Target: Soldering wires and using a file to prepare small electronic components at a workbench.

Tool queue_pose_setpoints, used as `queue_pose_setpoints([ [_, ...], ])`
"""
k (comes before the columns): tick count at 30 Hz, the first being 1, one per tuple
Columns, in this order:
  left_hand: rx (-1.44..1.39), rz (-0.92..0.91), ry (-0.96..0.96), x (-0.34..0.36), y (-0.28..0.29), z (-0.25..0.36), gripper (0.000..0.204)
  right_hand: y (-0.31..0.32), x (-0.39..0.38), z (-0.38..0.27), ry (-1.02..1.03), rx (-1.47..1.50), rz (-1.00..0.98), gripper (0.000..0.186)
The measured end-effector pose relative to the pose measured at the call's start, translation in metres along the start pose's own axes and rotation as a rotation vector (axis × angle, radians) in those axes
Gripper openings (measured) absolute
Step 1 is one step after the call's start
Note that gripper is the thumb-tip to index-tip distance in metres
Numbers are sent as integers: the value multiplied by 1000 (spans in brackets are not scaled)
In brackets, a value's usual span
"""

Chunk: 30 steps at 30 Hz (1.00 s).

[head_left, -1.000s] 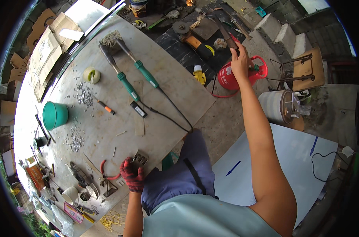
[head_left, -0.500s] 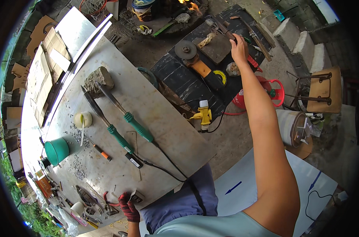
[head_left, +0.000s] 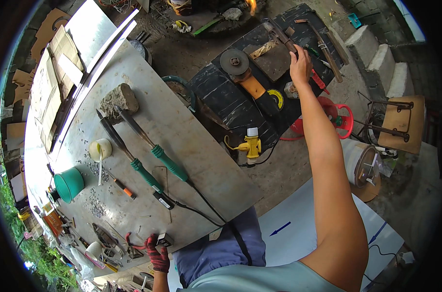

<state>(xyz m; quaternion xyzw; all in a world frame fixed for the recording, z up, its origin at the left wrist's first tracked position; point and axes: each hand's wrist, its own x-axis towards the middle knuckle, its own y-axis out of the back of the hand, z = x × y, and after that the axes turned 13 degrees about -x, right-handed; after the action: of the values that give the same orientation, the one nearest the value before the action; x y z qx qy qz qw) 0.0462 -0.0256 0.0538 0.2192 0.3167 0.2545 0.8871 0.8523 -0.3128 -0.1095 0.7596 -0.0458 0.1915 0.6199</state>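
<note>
Head view: the bare right hand (head_left: 301, 65) has its fingers curled round the near end of a long dark tool (head_left: 281, 35), which lies slantwise over a square metal plate (head_left: 272, 68) on a black board (head_left: 218, 100) beyond the table (head_left: 209, 146). An orange-bodied grinder (head_left: 251, 86) sits just beside that plate, its disc toward the table, crowding the near side. By the right wrist lies a red-handled tool (head_left: 320, 82), and the right forearm crosses in front of a red cylinder (head_left: 346, 124), partly covering it. A yellow fitting (head_left: 251, 147) stands between board and table edge, while a flame (head_left: 251, 6) burns past the board's far end. On the table, the gloved left hand (head_left: 158, 255) is at a small metal block (head_left: 165, 239), near red-handled pliers (head_left: 135, 243); whether its bent fingers grip anything, I cannot tell. Farther up, two green-handled irons (head_left: 169, 163) lean their tips on a rough stone (head_left: 125, 98), near a green cup (head_left: 69, 185)
</note>
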Motion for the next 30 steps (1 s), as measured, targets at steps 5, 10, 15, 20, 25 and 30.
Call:
queue_pose_setpoints([
  [5, -14, 10, -21, 2, -1, 6, 66, -4, 0, 6, -33, -23, -60, 34],
  [10, 118, -38, -25, -11, 5, -5, 70, -4, -9, 1, -34, -8, -49, 45],
  [15, -95, -32, 8, -5, 5, -3, 90, 24, -16, -13, -14, 90, 211, 53],
  [20, 192, -11, -122, 15, 4, 10, 91, 130, -57, -65, -69, 473, 192, 29],
  [25, 275, 87, -277, 25, -15, -11, 88, 233, -179, -135, 18, 583, 127, 19],
  [30, 197, 177, -379, 29, -21, -28, 75, 310, -331, -223, 5, 827, -164, 17],
])
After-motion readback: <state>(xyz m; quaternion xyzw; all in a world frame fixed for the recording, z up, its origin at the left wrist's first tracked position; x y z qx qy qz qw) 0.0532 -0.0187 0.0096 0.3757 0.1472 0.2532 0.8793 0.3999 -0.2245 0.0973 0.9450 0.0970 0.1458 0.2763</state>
